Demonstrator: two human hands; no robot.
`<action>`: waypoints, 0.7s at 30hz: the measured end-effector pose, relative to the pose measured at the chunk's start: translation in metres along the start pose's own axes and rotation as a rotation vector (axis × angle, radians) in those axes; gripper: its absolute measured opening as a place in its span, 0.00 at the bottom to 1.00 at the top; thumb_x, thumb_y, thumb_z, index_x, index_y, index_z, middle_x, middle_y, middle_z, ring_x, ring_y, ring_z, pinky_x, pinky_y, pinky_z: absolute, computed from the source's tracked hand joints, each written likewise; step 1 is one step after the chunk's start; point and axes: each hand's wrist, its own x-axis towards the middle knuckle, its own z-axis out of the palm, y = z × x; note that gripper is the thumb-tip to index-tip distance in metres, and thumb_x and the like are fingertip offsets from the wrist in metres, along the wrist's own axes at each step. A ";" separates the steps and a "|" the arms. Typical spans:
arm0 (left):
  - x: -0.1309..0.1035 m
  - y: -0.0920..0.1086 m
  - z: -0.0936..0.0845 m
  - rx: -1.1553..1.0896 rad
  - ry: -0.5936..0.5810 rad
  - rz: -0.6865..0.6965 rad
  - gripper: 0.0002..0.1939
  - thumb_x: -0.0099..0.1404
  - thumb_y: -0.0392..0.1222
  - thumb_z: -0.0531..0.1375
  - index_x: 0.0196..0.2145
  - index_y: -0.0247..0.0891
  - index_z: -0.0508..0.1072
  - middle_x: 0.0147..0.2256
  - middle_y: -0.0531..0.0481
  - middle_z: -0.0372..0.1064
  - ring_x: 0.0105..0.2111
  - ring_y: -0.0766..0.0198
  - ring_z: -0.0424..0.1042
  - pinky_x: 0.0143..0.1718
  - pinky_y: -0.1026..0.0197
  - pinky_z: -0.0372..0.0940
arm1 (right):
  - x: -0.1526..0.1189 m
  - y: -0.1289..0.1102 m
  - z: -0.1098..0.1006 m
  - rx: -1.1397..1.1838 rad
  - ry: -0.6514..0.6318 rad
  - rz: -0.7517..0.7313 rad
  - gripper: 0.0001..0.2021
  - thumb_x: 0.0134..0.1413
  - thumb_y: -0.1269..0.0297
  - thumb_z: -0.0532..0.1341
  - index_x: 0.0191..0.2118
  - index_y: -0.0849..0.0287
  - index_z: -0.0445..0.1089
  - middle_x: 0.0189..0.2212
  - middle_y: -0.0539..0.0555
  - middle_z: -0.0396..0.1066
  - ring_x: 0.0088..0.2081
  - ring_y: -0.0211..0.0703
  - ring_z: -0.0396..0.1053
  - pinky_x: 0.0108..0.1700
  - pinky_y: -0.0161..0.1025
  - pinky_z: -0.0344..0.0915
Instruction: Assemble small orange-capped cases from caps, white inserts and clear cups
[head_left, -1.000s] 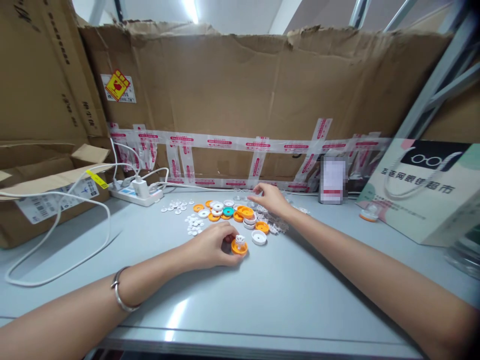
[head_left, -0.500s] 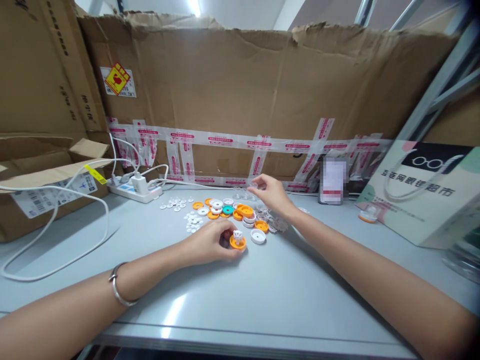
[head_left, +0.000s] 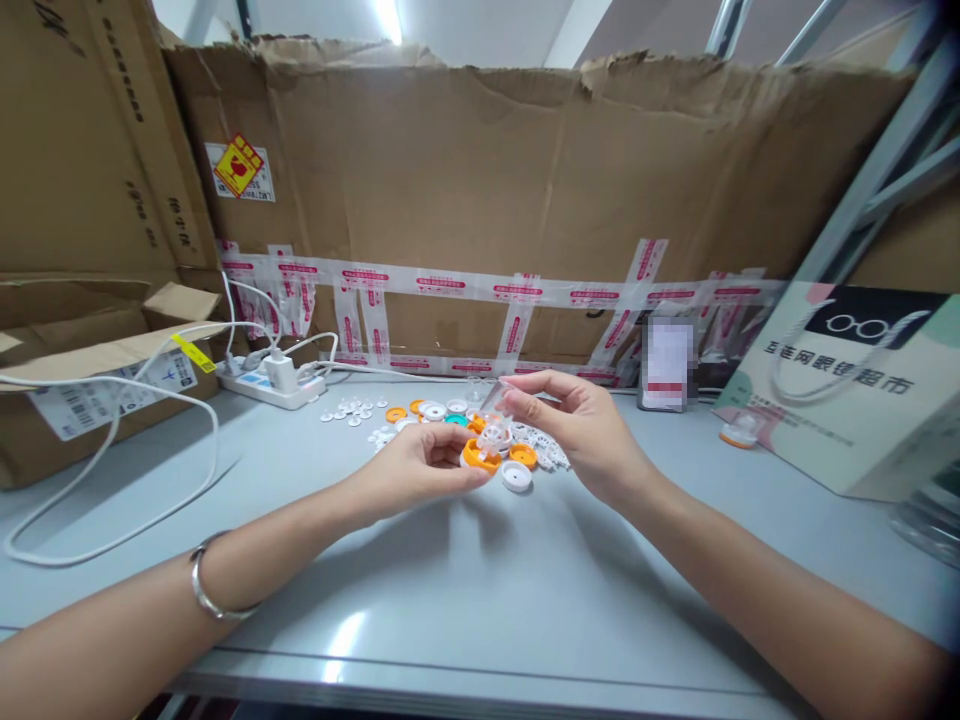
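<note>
My left hand [head_left: 439, 462] is closed around the edge of an orange round base [head_left: 480, 457], lifted a little off the table. A white lattice-like plastic piece [head_left: 494, 436] stands up from that base. Directly above it, my right hand [head_left: 559, 408] pinches a clear plastic cover [head_left: 491, 398], tilted over the white piece; whether the two touch I cannot tell. Just beyond both hands lie several loose caps, among them a white cap [head_left: 516, 476], an orange cap [head_left: 523, 456] and a teal cap [head_left: 456, 420], partly hidden by my fingers.
Small white discs [head_left: 352, 409] lie at the back left, white lattice parts [head_left: 544, 447] behind my right hand. A power strip [head_left: 274, 385] with cables, an open carton [head_left: 90, 370], a phone [head_left: 666, 362], a paper bag [head_left: 840, 390] and a clear-topped orange piece [head_left: 741, 428] stand around.
My right hand has come back toward me from the rear of the pile, bringing the clear cover over the orange base. My left hand has raised the base slightly and moved it away from me.
</note>
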 end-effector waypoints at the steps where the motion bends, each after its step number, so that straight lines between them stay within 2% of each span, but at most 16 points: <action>1: -0.001 0.001 0.000 0.001 -0.001 0.007 0.13 0.56 0.43 0.63 0.39 0.37 0.72 0.37 0.49 0.72 0.37 0.65 0.70 0.42 0.60 0.63 | 0.000 -0.001 -0.001 0.001 0.008 -0.020 0.15 0.40 0.55 0.68 0.34 0.57 0.73 0.36 0.54 0.74 0.33 0.42 0.72 0.33 0.39 0.70; 5: -0.004 0.004 0.001 0.008 0.016 0.023 0.14 0.56 0.46 0.63 0.40 0.39 0.73 0.38 0.50 0.73 0.37 0.64 0.71 0.41 0.59 0.64 | -0.003 -0.008 -0.003 0.007 0.038 -0.117 0.12 0.42 0.57 0.68 0.35 0.56 0.74 0.35 0.52 0.75 0.34 0.41 0.72 0.34 0.39 0.71; 9: -0.006 0.009 0.003 -0.018 0.047 0.053 0.14 0.57 0.44 0.63 0.41 0.39 0.73 0.39 0.49 0.73 0.39 0.63 0.71 0.44 0.59 0.65 | -0.008 -0.013 -0.001 0.022 0.035 -0.158 0.11 0.42 0.59 0.68 0.34 0.55 0.74 0.34 0.52 0.75 0.35 0.42 0.72 0.35 0.39 0.71; 15: -0.007 0.012 0.004 0.018 0.061 0.100 0.15 0.57 0.44 0.63 0.42 0.38 0.73 0.38 0.48 0.73 0.38 0.62 0.72 0.43 0.58 0.66 | -0.013 -0.012 0.006 -0.003 -0.056 -0.081 0.11 0.42 0.61 0.68 0.35 0.56 0.74 0.31 0.52 0.75 0.32 0.42 0.73 0.32 0.38 0.71; 21: -0.008 0.012 0.005 0.007 0.036 0.162 0.11 0.59 0.42 0.62 0.40 0.38 0.74 0.36 0.50 0.73 0.39 0.64 0.72 0.41 0.63 0.66 | -0.016 -0.011 0.007 0.035 -0.094 -0.078 0.11 0.42 0.61 0.68 0.34 0.57 0.73 0.33 0.52 0.75 0.34 0.42 0.74 0.33 0.37 0.72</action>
